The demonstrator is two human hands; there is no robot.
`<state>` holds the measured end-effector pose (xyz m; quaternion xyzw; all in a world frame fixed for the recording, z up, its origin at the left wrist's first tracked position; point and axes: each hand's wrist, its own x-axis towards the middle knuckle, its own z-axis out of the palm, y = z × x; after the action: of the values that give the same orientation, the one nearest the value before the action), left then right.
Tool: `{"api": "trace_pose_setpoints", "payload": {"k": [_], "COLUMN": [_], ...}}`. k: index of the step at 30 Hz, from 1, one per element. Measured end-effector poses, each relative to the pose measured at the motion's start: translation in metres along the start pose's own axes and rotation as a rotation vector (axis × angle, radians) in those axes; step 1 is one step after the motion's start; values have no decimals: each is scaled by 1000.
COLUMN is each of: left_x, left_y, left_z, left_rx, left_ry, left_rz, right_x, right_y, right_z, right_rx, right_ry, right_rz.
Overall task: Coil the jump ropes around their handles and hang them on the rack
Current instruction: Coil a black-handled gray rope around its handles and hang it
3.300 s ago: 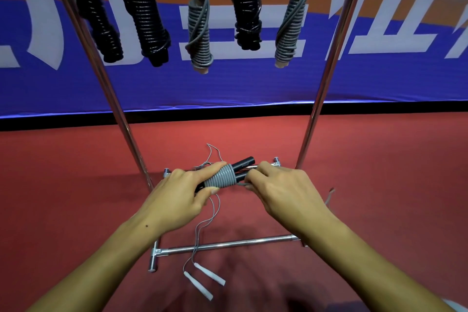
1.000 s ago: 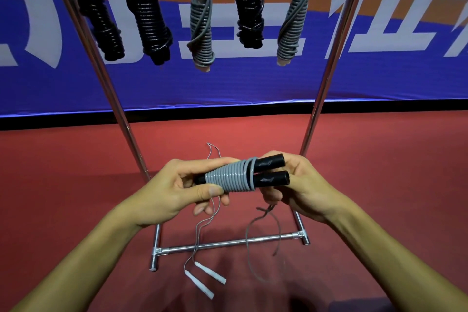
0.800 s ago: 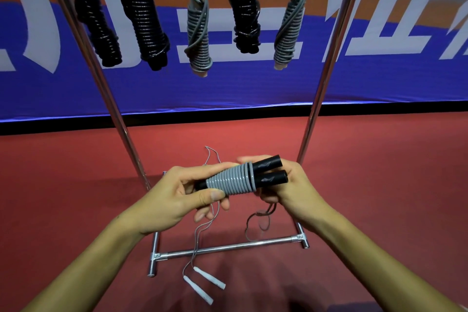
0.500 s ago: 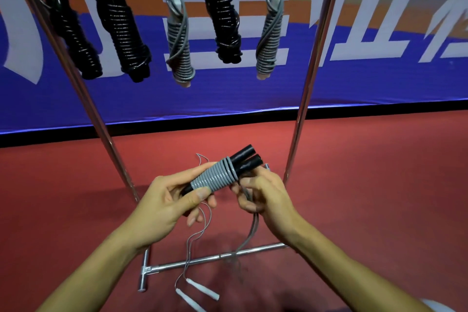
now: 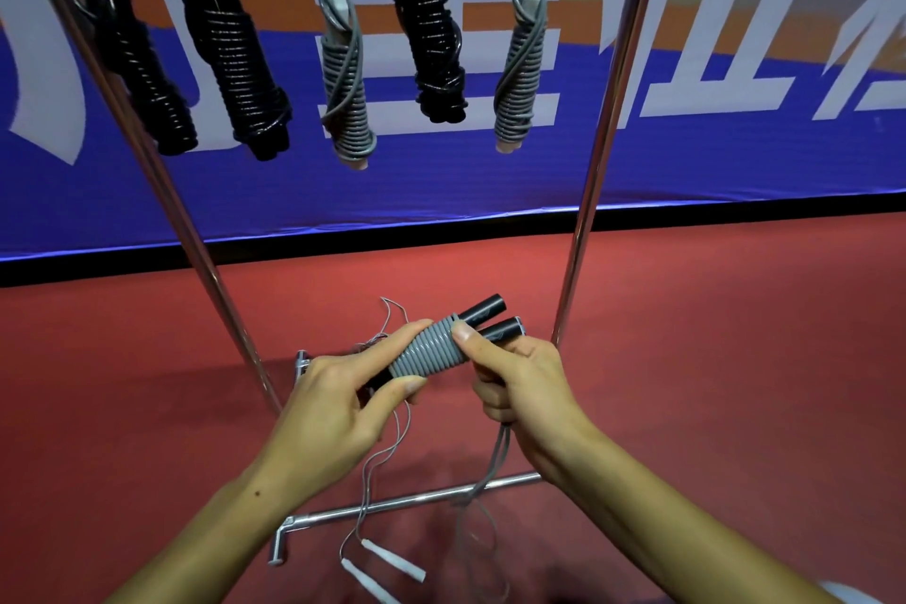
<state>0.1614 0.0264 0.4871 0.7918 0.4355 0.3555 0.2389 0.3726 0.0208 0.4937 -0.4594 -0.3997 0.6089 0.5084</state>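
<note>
A jump rope (image 5: 430, 348) with two black handles side by side has grey cord coiled round their middle. My left hand (image 5: 338, 407) grips the handles' lower end, thumb and forefinger along the coil. My right hand (image 5: 515, 383) presses its thumb on the coil's upper edge, and its curled fingers hold the loose grey cord (image 5: 492, 461), which hangs down to the floor. A second thin grey rope (image 5: 372, 471) with white handles (image 5: 392, 564) lies on the floor under my hands.
The chrome rack (image 5: 595, 152) stands in front of me, its foot bar (image 5: 416, 500) on the red floor. Several coiled ropes, black (image 5: 235, 64) and grey (image 5: 345, 83), hang from its top bar. A blue banner wall is behind.
The coil has grown along the handles since the earliest frame. My right hand has come from under the handle ends to the near side, thumb now on the coil. The view has tilted up slightly.
</note>
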Motion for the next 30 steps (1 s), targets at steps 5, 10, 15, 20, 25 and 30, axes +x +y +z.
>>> {"api": "trace_pose_setpoints", "payload": {"k": [5,10,15,20,25,30], "left_x": [1,1,2,2,3,6], "left_y": [7,14,13,9,9,9], "left_z": [-2,-6,-9,-11,-8,-8], "left_rx": [-167,-324,-197,-275,-265,-216], "left_ry": [-130,-307,-207,-137,-128,-82], "left_rz": [-101,-194,-154,-208,-232,-197], "right_x": [3,4,8,13,19,16], "right_y": [4,10,4,0,8,-7], "right_z": [-4,-5,-12,-23,-31,-25], "right_rx": [-32,-163,-242,-409,-828,121], "right_ry": [-18,-71,-191,-161,-2,-240], "right_rz": [13,-61,-68,-112,-371,339]}}
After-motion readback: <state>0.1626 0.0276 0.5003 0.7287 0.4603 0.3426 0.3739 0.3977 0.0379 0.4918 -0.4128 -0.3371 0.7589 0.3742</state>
